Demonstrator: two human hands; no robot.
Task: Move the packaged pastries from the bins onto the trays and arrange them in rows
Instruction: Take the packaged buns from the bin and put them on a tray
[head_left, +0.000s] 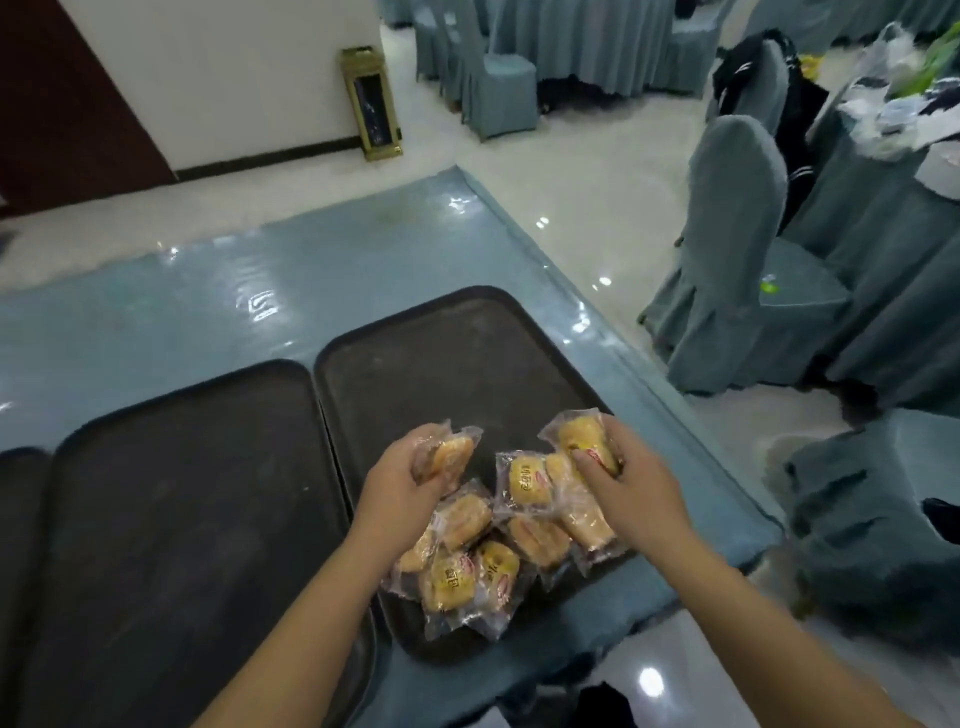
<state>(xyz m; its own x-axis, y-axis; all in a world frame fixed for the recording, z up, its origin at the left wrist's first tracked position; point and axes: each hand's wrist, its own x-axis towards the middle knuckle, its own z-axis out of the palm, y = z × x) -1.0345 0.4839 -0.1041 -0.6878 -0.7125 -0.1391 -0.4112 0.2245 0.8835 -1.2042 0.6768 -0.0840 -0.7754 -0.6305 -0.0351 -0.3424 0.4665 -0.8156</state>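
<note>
Left hand (402, 475) clamps one packaged pastry (451, 457), right hand (626, 480) grips another above the pile (483, 551) on the right tray (457, 353); best set them squarely along the far edge, starting a row

L hand (410, 475), R hand (621, 480): fingers curled, each gripping sth; forearms extended.

The pastries (470, 551) at lower centre sit in clear, glossy, crinkled plastic wrappers. The trays (457, 358) beneath look dark, matt and scuffed. The surface (208, 291) carries blue cloth under a shiny clear plastic sheet that catches the light. Chairs (737, 249) at right wear dull blue-grey cloth covers. The floor (587, 176) is pale, polished and reflective.
</note>
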